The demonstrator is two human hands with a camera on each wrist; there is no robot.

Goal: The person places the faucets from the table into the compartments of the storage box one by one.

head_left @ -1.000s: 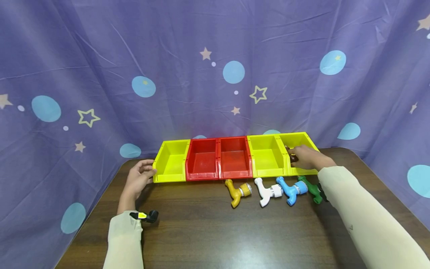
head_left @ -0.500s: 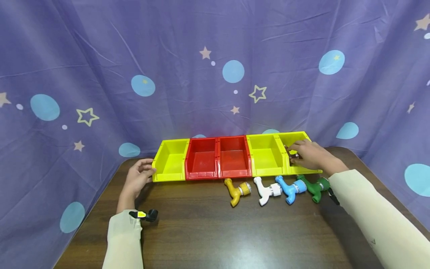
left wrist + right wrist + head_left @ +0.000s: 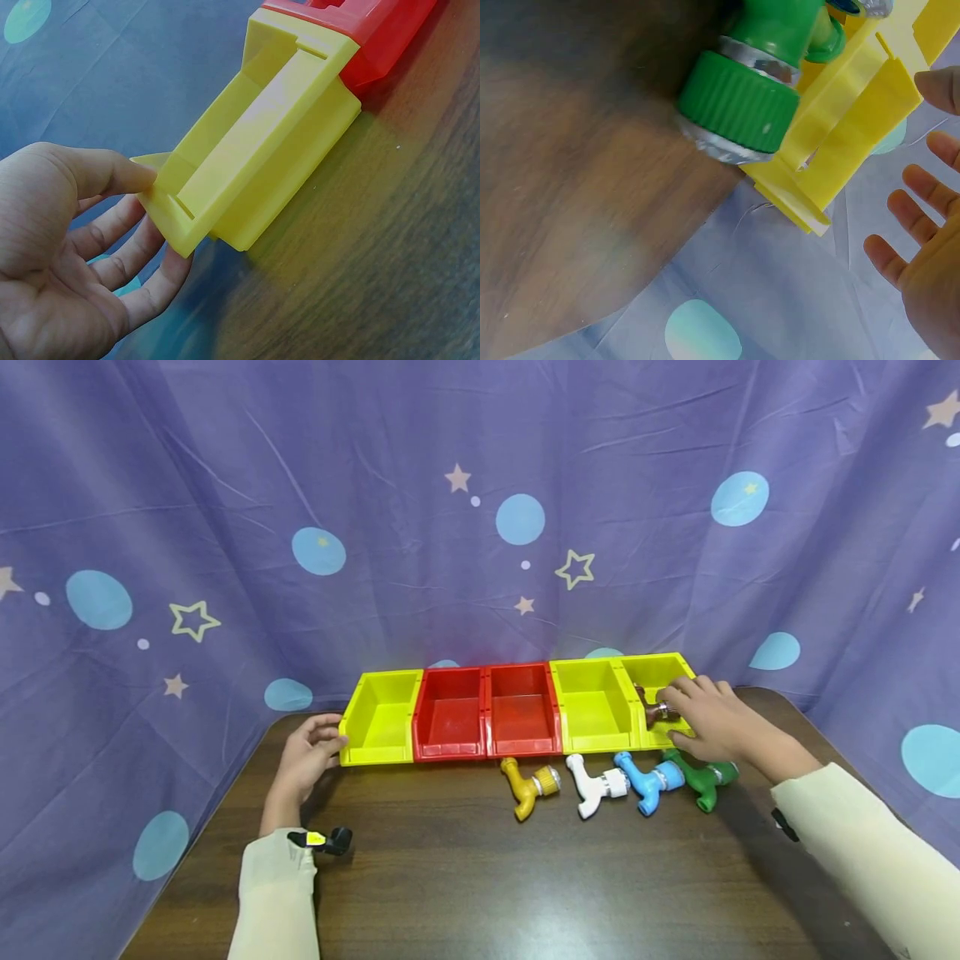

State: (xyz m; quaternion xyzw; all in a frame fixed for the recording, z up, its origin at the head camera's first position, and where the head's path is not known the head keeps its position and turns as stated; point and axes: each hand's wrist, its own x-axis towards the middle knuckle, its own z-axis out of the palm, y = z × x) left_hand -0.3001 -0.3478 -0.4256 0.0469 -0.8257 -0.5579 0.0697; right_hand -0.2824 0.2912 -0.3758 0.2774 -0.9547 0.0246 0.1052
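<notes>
A purple curtain [image 3: 420, 610] printed with stars and blue spots hangs beyond both grips. Below them I see a dark wooden surface [image 3: 450, 868]. Spanning left grip to right grip stand five joined bins [image 3: 525, 749]: yellow, red, red, yellow, yellow. My left grip [image 3: 306, 758] is clamped on the leftmost yellow bin [image 3: 378, 757], thumb and fingers pinching its edge. My right grip [image 3: 720, 720] has its fingers apart at the rightmost yellow bin [image 3: 655, 668]; inside, just left of the fingers, lies a brown tap [image 3: 652, 713]. On the surface, a green tap [image 3: 701, 781] lies just below this grip, then leftward blue [image 3: 647, 785], white [image 3: 592, 789] and mustard [image 3: 527, 789] taps.
</notes>
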